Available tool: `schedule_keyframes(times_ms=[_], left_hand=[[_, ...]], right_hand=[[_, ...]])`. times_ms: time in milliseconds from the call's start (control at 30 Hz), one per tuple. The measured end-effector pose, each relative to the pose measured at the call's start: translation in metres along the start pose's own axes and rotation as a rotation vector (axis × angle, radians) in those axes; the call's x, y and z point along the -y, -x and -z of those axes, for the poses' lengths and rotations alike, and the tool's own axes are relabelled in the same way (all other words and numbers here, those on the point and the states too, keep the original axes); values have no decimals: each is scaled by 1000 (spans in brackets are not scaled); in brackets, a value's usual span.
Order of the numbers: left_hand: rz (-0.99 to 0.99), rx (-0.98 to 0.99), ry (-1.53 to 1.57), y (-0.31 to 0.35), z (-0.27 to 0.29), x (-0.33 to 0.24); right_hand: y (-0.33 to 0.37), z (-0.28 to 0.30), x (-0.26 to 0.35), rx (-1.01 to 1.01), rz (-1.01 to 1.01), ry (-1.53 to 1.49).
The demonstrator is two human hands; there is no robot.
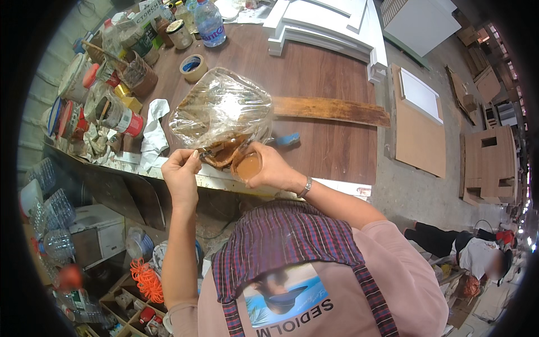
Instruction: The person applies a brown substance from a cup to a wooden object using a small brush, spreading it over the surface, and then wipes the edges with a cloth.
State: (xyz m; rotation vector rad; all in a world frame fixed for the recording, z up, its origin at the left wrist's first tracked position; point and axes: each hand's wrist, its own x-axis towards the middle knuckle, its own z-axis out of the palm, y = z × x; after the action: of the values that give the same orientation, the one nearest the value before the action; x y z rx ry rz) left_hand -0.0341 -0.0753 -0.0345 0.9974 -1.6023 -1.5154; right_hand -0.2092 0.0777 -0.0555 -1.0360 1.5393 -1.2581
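On the far left, near the wall and below the tabletop, lie clear plastic bottles (59, 208). On the left end of the brown table (325, 149) there is a big crowd of messy cans, jars and bottles. One of them is a dirty jar (140, 78) with a stick in it. Down on the near left is a bundle of bright orange cord (147, 281). A crumpled white paper (155, 128) lies at the near left part of the table.

Next comes the left hand (181, 168). Its thumb and fingers are pressed together, pinching the near left edge of the clear plastic bag (222, 106). A roll of tape (193, 68) sits just past the bag, on its far left side. The bag lies in the middle of the table, shiny and wrinkled, and its near end is open and smeared with brown.

Just right of that open end is a cup (247, 168) with brown liquid in it. The right hand (269, 165) has its fingers curled around the cup. A watch (306, 187) is on that wrist. Past the hand is a small blue thing (287, 139), and I cannot tell what it is. A long brown wood strip (337, 109) reaches from the bag to the right edge of the table. White panels (331, 33) lie on the far right part.

Farther right, a tan board (418, 135) is on the floor. At the right edge there is another person (477, 253) in a white top.
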Motion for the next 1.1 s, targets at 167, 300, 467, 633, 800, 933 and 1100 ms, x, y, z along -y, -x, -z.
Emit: schedule_keyframes(times_ms=[167, 300, 467, 633, 800, 933, 1100], left_hand=[[230, -53, 178, 0, 8, 0], [250, -58, 205, 2, 15, -1], [279, -63, 218, 5, 22, -2], [281, -69, 241, 9, 25, -2], [264, -70, 252, 13, 30, 2], [249, -83, 260, 22, 27, -5], [80, -52, 111, 44, 20, -21]], right_hand=[[1, 0, 1, -6, -11, -16], [0, 0, 1, 8, -25, -16], [0, 0, 3, 1, -18, -7], [1, 0, 5, 2, -10, -21], [1, -1, 4, 7, -17, -21], [0, 0, 0, -5, -8, 17], [1, -1, 2, -2, -37, 15]])
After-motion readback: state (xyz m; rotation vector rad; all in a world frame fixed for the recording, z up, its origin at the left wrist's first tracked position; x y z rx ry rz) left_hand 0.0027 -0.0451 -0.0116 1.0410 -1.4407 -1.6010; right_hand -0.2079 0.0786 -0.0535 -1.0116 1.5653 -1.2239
